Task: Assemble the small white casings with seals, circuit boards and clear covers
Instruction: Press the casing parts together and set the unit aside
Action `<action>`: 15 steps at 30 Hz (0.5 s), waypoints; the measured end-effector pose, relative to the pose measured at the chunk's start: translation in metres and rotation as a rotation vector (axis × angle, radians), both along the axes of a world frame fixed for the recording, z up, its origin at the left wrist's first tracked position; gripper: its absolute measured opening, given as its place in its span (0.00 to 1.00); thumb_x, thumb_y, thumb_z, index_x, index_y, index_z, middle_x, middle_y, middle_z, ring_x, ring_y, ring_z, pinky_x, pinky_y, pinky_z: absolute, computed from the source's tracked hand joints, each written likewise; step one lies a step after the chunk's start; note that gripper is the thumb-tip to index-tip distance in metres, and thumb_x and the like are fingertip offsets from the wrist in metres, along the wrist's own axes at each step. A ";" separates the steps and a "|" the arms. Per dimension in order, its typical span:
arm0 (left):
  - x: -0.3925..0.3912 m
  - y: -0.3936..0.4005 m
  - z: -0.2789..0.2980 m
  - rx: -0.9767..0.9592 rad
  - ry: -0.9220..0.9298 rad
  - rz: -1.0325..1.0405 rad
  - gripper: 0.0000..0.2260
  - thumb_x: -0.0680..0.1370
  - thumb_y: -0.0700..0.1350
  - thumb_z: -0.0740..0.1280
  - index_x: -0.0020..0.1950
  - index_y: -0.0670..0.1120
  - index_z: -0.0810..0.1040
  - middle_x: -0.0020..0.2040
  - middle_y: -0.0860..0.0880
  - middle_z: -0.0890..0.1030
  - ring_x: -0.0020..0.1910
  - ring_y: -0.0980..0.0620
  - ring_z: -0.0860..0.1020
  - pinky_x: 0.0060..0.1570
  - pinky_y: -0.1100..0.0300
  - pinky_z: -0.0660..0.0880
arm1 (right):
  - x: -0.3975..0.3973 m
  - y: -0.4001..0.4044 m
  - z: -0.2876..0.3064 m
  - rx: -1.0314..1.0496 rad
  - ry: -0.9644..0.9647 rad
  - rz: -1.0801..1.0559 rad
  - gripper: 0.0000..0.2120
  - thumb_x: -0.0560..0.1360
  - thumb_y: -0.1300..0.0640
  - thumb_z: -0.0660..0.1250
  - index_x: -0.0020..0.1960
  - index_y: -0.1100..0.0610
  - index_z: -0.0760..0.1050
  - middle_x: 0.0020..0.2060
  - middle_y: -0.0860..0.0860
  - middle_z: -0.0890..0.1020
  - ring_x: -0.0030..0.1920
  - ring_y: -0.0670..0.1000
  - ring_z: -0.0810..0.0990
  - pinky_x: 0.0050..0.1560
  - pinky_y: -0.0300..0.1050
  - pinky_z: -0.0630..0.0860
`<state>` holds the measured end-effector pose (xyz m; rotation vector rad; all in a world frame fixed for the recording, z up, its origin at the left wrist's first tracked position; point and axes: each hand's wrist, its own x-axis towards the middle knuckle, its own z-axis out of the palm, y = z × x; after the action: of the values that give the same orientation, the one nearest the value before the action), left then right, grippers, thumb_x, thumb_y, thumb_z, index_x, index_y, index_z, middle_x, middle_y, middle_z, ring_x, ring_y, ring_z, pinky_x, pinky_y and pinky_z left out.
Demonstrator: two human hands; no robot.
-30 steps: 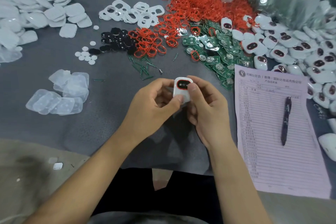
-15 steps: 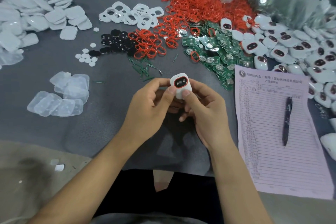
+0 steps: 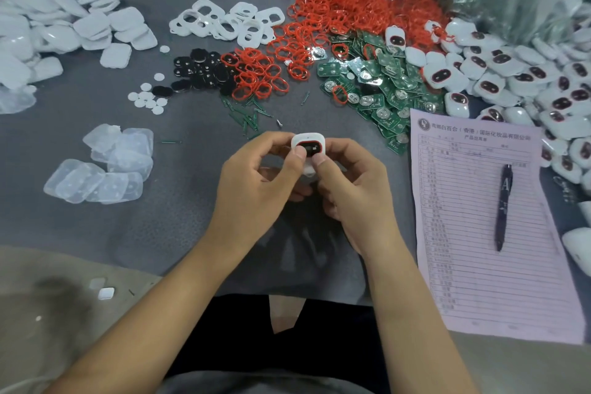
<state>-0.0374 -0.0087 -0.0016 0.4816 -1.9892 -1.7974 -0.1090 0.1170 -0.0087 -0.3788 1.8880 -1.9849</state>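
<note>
Near the middle of the bench, just above its front edge, both hands hold one white casing (image 3: 307, 150) between them. The left hand (image 3: 256, 182) pinches it from its left side, thumb lying on the face beside the red seal ring (image 3: 308, 148); the right hand (image 3: 355, 182) grips the right side, thumb against the lower part of the face. Neither hand is nearer: the casing sits between the two thumbs, its long axis running away from the person and its ringed window facing up.

My reading is that the seal is being seated, and the parts still to go in lie well apart from the hands in opposite directions. The circuit boards (image 3: 377, 86) are heaped toward the far right, closer to the right hand; the clear covers (image 3: 105, 169) lie by the left edge, closer to the left hand. Loose seals (image 3: 335, 6) are piled at the far side, finished casings (image 3: 511, 73) along the right edge beside a paper form (image 3: 479, 217) and pen (image 3: 502, 205).
</note>
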 end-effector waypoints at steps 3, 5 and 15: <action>0.001 -0.001 0.000 0.009 -0.017 0.010 0.02 0.81 0.39 0.70 0.52 0.43 0.83 0.41 0.46 0.86 0.34 0.50 0.86 0.33 0.58 0.83 | 0.000 0.000 0.000 0.009 0.025 0.010 0.06 0.76 0.52 0.69 0.51 0.48 0.83 0.36 0.48 0.82 0.27 0.42 0.72 0.24 0.35 0.65; 0.001 -0.002 -0.001 -0.018 -0.026 -0.003 0.02 0.80 0.38 0.70 0.51 0.43 0.83 0.40 0.46 0.86 0.33 0.51 0.86 0.34 0.56 0.84 | 0.000 0.000 0.000 0.027 0.061 0.026 0.06 0.76 0.50 0.69 0.51 0.46 0.83 0.38 0.49 0.83 0.29 0.41 0.74 0.27 0.33 0.66; 0.001 -0.005 -0.005 -0.005 -0.005 -0.111 0.03 0.83 0.41 0.69 0.55 0.45 0.83 0.41 0.48 0.87 0.36 0.50 0.87 0.36 0.58 0.83 | -0.002 0.003 -0.002 -0.011 0.098 0.009 0.05 0.80 0.55 0.68 0.51 0.50 0.83 0.32 0.41 0.79 0.27 0.40 0.74 0.27 0.31 0.66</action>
<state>-0.0365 -0.0134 -0.0062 0.3808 -2.0601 -1.8580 -0.1110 0.1203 -0.0107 -0.4956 1.9305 -2.0054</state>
